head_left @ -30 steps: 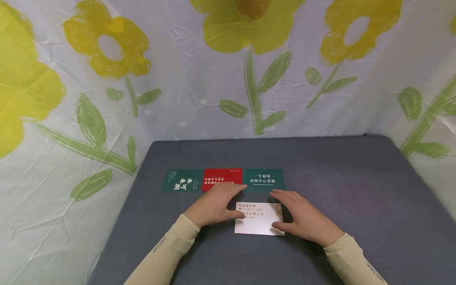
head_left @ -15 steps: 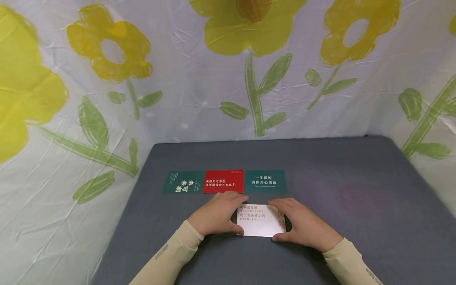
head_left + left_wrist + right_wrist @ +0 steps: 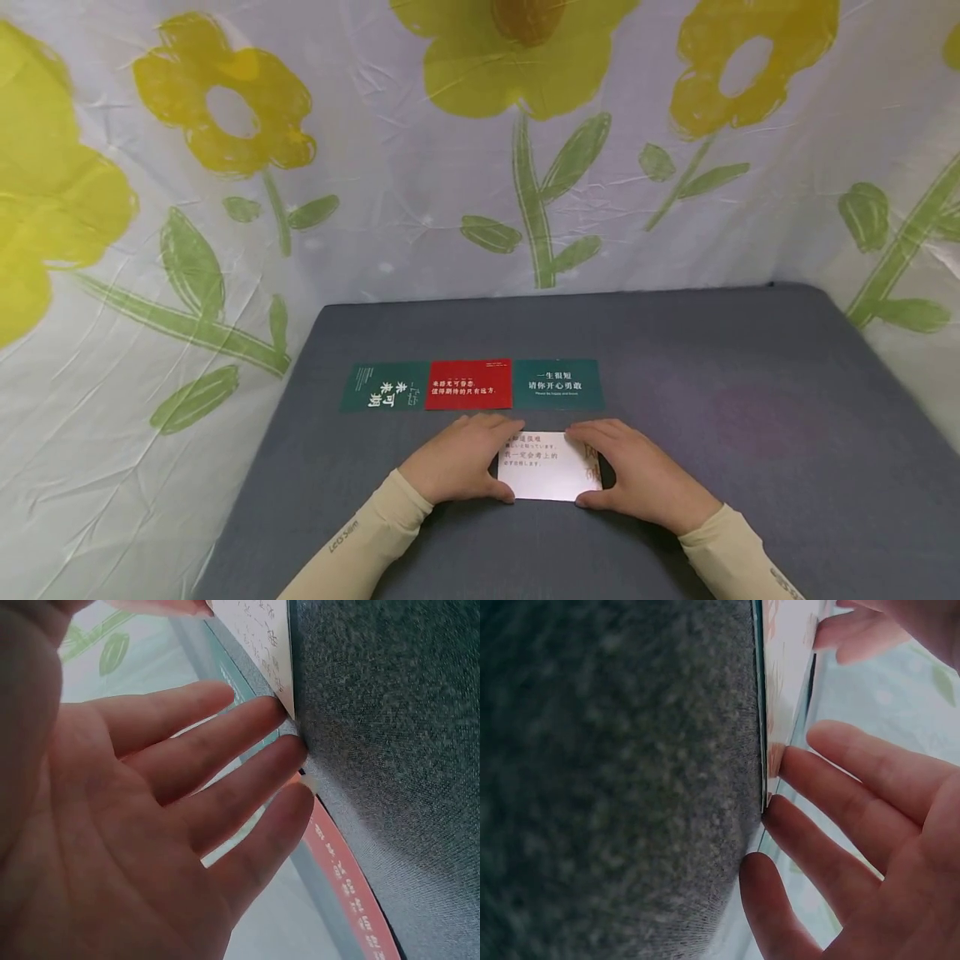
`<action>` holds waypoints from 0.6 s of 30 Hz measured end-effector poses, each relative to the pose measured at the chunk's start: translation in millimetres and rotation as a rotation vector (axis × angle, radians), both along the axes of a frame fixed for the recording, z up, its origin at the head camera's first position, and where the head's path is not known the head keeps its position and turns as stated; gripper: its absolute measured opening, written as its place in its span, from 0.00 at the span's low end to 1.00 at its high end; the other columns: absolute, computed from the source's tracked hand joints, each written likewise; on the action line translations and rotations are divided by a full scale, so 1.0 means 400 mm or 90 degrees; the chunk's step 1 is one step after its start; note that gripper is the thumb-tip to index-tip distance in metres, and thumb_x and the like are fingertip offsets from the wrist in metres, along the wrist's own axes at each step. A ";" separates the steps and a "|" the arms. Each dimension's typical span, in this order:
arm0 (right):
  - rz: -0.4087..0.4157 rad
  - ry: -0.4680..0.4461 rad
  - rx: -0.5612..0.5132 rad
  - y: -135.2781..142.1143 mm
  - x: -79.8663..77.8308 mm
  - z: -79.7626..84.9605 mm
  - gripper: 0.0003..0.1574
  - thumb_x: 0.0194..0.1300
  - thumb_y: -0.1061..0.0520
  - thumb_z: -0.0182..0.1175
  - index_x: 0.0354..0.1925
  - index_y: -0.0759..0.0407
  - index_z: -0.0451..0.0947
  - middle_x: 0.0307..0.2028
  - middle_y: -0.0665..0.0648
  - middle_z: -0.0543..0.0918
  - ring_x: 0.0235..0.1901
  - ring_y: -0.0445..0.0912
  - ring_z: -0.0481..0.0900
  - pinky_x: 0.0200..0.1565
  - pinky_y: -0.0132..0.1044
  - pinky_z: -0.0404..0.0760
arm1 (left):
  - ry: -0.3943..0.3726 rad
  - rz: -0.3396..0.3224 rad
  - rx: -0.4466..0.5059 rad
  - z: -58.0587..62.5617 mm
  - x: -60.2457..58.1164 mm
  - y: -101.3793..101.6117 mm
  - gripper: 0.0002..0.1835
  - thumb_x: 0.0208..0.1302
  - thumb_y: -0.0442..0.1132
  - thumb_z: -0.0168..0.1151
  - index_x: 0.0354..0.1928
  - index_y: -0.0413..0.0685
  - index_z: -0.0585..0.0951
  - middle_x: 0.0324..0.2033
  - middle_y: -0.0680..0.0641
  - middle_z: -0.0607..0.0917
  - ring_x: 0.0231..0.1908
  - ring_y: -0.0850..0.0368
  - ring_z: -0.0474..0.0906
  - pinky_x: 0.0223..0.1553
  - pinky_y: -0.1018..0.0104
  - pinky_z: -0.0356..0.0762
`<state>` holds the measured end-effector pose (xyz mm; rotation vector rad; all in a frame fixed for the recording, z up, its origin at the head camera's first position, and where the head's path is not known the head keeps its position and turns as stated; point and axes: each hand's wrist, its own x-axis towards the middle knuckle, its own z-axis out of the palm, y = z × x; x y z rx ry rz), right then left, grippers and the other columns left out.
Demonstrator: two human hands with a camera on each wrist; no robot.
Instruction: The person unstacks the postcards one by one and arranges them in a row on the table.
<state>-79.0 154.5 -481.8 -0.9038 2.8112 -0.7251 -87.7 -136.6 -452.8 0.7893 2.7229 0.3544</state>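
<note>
A white printed postcard (image 3: 542, 479) lies on the grey table between my hands. Layered edges under it in the right wrist view (image 3: 787, 682) suggest more than one card. My left hand (image 3: 459, 460) is at its left end, thumb by the near corner and fingertips by the far one. At the opposite end, my right hand (image 3: 643, 477) spans the card the same way. Both wrist views show long, fairly straight fingers with tips at the card's corners. Whether the left thumb presses the card is hidden in the left wrist view.
Behind the hands, a green card (image 3: 382, 386), a red card (image 3: 469, 385) and another green card (image 3: 558, 384) lie side by side in a row. A white cloth (image 3: 420, 208) with yellow flowers hangs past the far edge of the grey table (image 3: 712, 358).
Both hands have come nearer the body and closed in on the white card's ends. The left hand has uncovered the red card. Over the last half second, little has moved.
</note>
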 end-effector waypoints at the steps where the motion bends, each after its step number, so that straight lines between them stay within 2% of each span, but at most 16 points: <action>1: -0.001 0.000 -0.001 0.000 0.000 -0.001 0.50 0.53 0.43 0.86 0.70 0.51 0.79 0.66 0.49 0.83 0.67 0.50 0.80 0.67 0.54 0.82 | 0.001 -0.002 -0.002 -0.001 0.001 0.001 0.54 0.50 0.59 0.86 0.78 0.53 0.74 0.71 0.49 0.82 0.70 0.50 0.78 0.74 0.49 0.76; 11: 0.002 0.001 -0.012 0.000 0.002 -0.005 0.48 0.53 0.44 0.86 0.69 0.49 0.80 0.65 0.48 0.84 0.66 0.49 0.81 0.66 0.53 0.83 | 0.041 -0.023 -0.050 -0.004 0.012 0.018 0.52 0.51 0.58 0.86 0.78 0.53 0.74 0.67 0.50 0.83 0.64 0.53 0.81 0.69 0.51 0.81; 18: 0.000 0.009 -0.013 0.001 0.003 -0.005 0.47 0.52 0.45 0.86 0.68 0.49 0.80 0.63 0.46 0.84 0.65 0.47 0.81 0.65 0.51 0.84 | 0.046 -0.026 -0.049 -0.004 0.013 0.022 0.51 0.51 0.57 0.86 0.77 0.53 0.75 0.65 0.50 0.84 0.59 0.55 0.81 0.65 0.54 0.83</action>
